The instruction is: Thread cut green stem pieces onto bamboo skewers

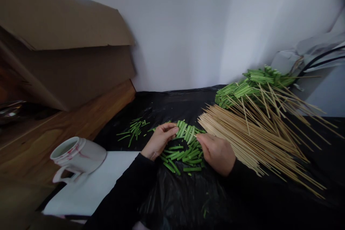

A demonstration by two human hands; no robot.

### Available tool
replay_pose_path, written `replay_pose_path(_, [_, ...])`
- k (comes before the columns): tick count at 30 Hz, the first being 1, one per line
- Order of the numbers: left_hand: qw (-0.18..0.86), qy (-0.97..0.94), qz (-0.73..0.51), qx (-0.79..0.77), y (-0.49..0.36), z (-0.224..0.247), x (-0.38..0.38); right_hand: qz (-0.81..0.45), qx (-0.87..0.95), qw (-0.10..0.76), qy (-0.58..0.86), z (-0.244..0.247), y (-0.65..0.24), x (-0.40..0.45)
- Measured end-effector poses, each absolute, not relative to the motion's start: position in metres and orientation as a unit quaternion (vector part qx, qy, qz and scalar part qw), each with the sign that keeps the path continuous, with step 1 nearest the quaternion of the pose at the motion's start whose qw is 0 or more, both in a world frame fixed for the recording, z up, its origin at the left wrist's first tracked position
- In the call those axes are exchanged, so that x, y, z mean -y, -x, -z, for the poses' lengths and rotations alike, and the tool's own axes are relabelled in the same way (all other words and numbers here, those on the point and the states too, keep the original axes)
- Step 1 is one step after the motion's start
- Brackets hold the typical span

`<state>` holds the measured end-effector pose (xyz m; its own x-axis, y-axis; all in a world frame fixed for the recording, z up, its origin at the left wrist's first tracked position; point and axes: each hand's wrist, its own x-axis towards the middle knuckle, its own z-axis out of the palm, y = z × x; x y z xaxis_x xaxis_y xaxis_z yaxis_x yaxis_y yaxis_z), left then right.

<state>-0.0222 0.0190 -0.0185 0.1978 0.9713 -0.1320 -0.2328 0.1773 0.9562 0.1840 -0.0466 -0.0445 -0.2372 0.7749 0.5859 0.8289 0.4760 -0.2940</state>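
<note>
Between my two hands, several short green stem pieces (185, 131) sit side by side, threaded on a thin wooden skewer. My left hand (161, 138) pinches the left end of this row, thumb and fingers pressed together. The fingers of my right hand (217, 152) are closed on the skewer at the right end of the row. Loose cut green pieces (185, 155) lie on the black plastic sheet (183, 194) just below and between my hands. A wide bundle of bare wooden skewers (250, 136) fans out right beside my right hand.
Behind the skewers is a pile of green skewered pieces (242, 90). Scattered green bits (134, 128) lie at the left. A white mug (83, 155) rests on a white sheet (81, 197). A large cardboard box (70, 54) stands back left, with a white wall (178, 28) behind.
</note>
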Motion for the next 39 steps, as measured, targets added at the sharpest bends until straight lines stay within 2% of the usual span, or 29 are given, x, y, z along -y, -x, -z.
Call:
replay_pose_path(8, [0.589,-0.451,-0.498,-0.449,0.030,0.016,-0.026,0.062,0.759,0.369,0.533,0.038,-0.197,0.039])
replay_pose_path(12, [0.444,-0.587,-0.465,-0.491,0.032,0.023,-0.029,0.081,0.734,0.388,0.552,0.037,-0.203,0.035])
replay_pose_path(17, [0.256,-0.751,-0.326,-0.514,0.033,0.028,-0.027,0.080,0.749,0.379,0.538,0.041,-0.204,0.032])
replay_pose_path(21, [0.164,-0.811,-0.251,-0.502,0.034,0.029,-0.024,0.084,0.751,0.378,0.535,0.043,-0.202,0.032])
replay_pose_path(27, [0.107,-0.842,-0.203,-0.489,0.035,0.034,-0.025,0.094,0.753,0.381,0.528,0.042,-0.200,0.035])
replay_pose_path(39, [0.109,-0.842,-0.263,-0.458,0.027,0.029,-0.021,0.079,0.736,0.408,0.535,0.041,-0.201,0.034])
